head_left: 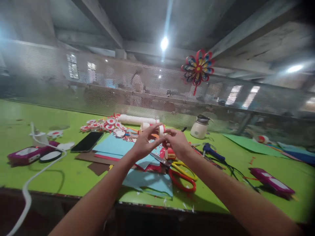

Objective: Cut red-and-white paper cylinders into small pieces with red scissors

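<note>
Between the bench's (78,177) near and far edges, pinches a red-edged white ring (161,130) with left hand (145,141) and right hand (178,144), apparently part-worked, loose discs (110,122) heaped beyond.

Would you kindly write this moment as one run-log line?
left hand: holding white-and-red ring | right hand: on same ring | green table: scissors partly over blue paper, black phone
</note>
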